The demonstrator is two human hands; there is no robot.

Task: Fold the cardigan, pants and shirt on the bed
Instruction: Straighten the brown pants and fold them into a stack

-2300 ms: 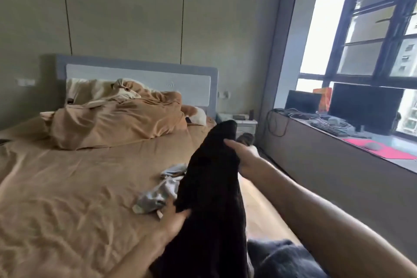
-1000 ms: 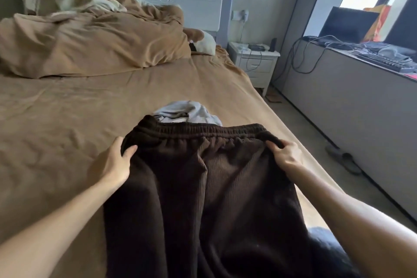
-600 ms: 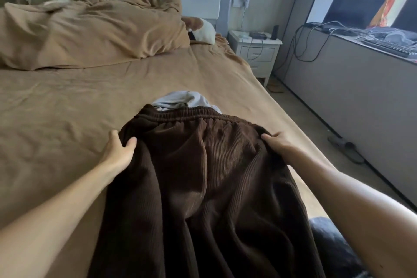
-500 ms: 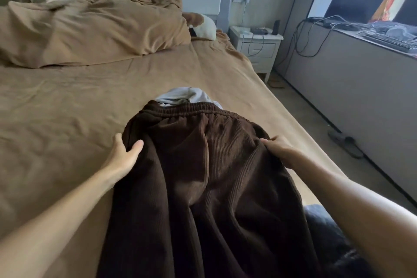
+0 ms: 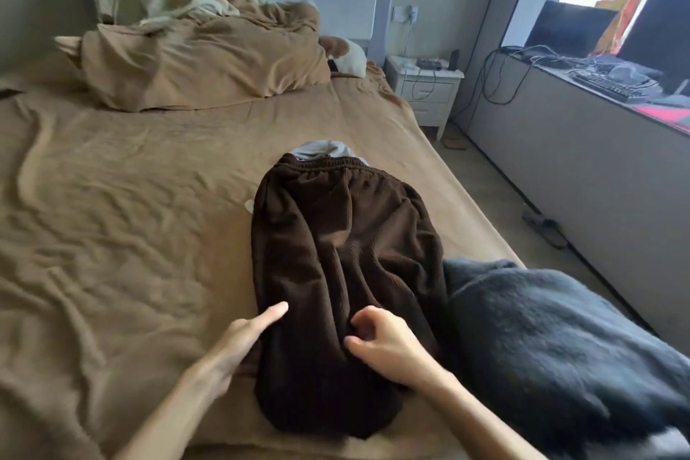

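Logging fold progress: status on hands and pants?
Left hand open, flat at left edge of brown pants. Right hand pinches the fabric. Pants spread on bed, waistband over pale shirt. Dark cardigan crowds their right side.

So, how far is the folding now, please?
Nothing looks finished. In hand: the brown pants lie spread on the bed; the left hand touches their edge with straight fingers, and the right hand pinches the cloth. Left: the dark cardigan lies unfolded at the right, and the pale shirt shows crumpled beyond the waistband.
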